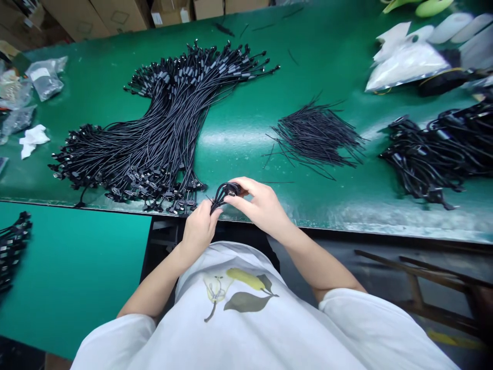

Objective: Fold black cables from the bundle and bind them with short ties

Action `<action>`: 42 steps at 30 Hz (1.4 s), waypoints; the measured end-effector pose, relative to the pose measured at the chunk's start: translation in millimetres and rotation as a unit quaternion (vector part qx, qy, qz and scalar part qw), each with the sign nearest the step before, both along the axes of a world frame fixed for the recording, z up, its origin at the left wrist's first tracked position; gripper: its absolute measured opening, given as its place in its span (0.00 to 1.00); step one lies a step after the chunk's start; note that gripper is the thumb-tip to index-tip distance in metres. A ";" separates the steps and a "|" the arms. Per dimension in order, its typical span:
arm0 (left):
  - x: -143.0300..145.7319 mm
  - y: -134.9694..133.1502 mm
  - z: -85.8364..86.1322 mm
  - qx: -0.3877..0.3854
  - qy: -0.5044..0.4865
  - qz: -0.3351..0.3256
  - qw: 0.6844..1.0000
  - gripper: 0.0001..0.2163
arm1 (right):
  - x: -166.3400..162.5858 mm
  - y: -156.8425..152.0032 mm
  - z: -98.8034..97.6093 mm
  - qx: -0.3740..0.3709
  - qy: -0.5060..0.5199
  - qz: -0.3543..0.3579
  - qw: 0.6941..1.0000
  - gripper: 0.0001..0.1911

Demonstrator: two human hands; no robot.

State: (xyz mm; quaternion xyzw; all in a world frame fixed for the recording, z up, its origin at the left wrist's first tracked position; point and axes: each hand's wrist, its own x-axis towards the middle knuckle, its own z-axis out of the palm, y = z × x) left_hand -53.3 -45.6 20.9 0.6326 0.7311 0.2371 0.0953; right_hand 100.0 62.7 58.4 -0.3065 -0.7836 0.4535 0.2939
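A black cable [222,193], folded into a small coil, is held between my two hands at the front edge of the green table. My left hand [200,226] pinches its lower left end. Around the upper right end, near a connector, the fingers of my right hand [260,201] are closed. A thin black tie seems to stick out by my left fingertips. Just beyond and to the left lies a large heap of loose black cables [154,133] with connectors at their ends. To the right is a pile of thin black ties [318,134].
Bundled black cables [435,149] lie at the right, below a white plastic bag [412,64]. Clear bags [46,77] and a crumpled white tissue [34,140] are at the left. Cardboard boxes [111,18] stand along the far edge. A lower green surface [73,262] adjoins at front left.
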 end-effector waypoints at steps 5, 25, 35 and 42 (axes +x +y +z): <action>-3.3 -1.1 -3.0 0.017 -0.029 -0.008 0.999 0.11 | 3.5 3.1 1.4 0.033 -0.016 0.059 0.998 0.11; -24.2 4.5 -3.6 -0.009 -0.158 -0.186 0.970 0.10 | 15.0 19.8 21.6 -0.133 0.038 0.264 0.955 0.15; -33.3 9.8 0.7 0.005 -0.058 -0.079 0.995 0.08 | 12.9 11.6 28.8 0.104 -0.045 0.127 0.985 0.16; -35.4 10.3 4.9 -0.047 -0.142 -0.127 0.981 0.09 | 8.9 12.4 19.4 -0.089 0.021 0.112 0.990 0.13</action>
